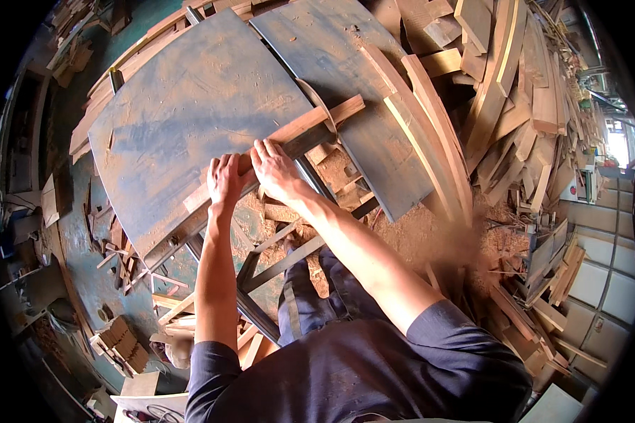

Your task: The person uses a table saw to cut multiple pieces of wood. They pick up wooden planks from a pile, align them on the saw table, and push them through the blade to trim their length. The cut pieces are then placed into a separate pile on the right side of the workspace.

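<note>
A narrow strip of wood point(300, 125) lies slantwise along the near edge of a steel saw table point(190, 92), against a metal rail point(190, 229). My left hand point(224, 181) is closed over the strip, fingers curled on its far side. Right beside it, my right hand point(274, 168) grips the same strip, nearer the saw blade point(316, 99). The curved blade stands up at the strip's right part, and a short end of wood point(348, 108) lies just beyond it. My thumbs are mostly hidden.
Several long boards point(430, 120) lie on the right table section, beside a large heap of offcuts point(522, 92). Sawdust point(430, 240) covers the floor below. Metal frame bars point(282, 264) stand before my legs. Stacked wood pieces point(120, 345) sit at lower left.
</note>
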`<move>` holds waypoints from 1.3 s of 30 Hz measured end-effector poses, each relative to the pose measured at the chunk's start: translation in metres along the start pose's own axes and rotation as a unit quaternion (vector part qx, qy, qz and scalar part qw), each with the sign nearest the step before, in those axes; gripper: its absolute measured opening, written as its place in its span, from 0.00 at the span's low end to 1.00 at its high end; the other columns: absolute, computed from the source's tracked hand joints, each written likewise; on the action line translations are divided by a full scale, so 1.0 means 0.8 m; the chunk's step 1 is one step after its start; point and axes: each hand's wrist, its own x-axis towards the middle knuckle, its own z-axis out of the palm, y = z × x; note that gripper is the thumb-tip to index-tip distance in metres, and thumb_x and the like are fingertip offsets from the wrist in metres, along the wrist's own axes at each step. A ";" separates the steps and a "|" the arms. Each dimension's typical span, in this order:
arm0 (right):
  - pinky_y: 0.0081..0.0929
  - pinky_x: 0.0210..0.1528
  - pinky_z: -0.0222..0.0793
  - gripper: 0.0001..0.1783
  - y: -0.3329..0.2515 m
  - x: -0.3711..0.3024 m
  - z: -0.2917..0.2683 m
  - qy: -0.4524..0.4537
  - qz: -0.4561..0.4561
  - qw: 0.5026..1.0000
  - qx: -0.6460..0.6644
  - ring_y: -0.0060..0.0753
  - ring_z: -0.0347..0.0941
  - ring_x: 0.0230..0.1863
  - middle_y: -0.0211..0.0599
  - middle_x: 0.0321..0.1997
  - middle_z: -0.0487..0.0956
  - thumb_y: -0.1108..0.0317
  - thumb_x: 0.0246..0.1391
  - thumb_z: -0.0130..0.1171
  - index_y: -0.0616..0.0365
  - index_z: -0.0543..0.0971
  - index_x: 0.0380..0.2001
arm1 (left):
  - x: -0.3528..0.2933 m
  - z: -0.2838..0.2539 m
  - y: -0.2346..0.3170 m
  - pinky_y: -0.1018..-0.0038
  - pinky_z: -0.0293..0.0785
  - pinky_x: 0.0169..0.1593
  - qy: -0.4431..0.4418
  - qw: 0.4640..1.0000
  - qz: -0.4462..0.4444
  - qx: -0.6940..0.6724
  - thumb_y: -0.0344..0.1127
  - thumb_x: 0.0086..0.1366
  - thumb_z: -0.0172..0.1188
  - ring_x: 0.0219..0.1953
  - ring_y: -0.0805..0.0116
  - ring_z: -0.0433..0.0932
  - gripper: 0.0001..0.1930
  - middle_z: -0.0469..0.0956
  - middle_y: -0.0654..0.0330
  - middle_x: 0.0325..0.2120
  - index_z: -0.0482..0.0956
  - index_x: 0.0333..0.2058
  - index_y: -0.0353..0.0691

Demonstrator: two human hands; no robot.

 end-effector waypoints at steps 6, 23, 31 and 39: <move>0.46 0.80 0.50 0.37 -0.014 -0.034 -0.011 -0.007 0.020 1.000 0.004 0.61 0.57 0.77 0.63 0.76 0.61 0.76 0.56 0.56 0.74 0.63 0.69 | -0.020 -0.001 0.020 0.65 0.70 0.53 -0.032 0.999 -0.008 -0.013 0.47 0.52 0.76 0.46 0.59 0.79 0.25 0.84 0.57 0.41 0.82 0.44 0.40; 0.27 0.26 0.79 0.18 0.169 -0.339 -0.022 0.218 0.258 0.924 0.177 0.36 0.78 0.32 0.46 0.45 0.82 0.84 0.55 0.57 0.64 0.79 0.50 | -0.193 -0.011 0.185 0.54 0.68 0.59 -0.115 0.991 -0.060 -0.027 0.52 0.56 0.74 0.53 0.48 0.73 0.29 0.78 0.53 0.49 0.78 0.51 0.42; 0.49 0.66 0.71 0.31 0.334 -0.514 -0.058 0.182 0.480 0.857 -0.048 0.55 0.67 0.67 0.51 0.64 0.73 0.63 0.58 0.68 0.53 0.73 0.63 | -0.207 -0.019 0.221 0.53 0.68 0.59 -0.160 0.982 -0.101 0.009 0.51 0.54 0.76 0.54 0.46 0.73 0.32 0.78 0.50 0.49 0.77 0.53 0.40; 0.48 0.70 0.64 0.42 0.408 -0.521 -0.065 0.153 0.495 0.855 -0.009 0.57 0.69 0.67 0.54 0.66 0.73 0.47 0.56 0.67 0.61 0.70 0.67 | -0.188 -0.033 0.237 0.52 0.68 0.60 -0.271 0.952 -0.143 0.028 0.47 0.51 0.78 0.58 0.46 0.72 0.33 0.78 0.50 0.53 0.78 0.53 0.42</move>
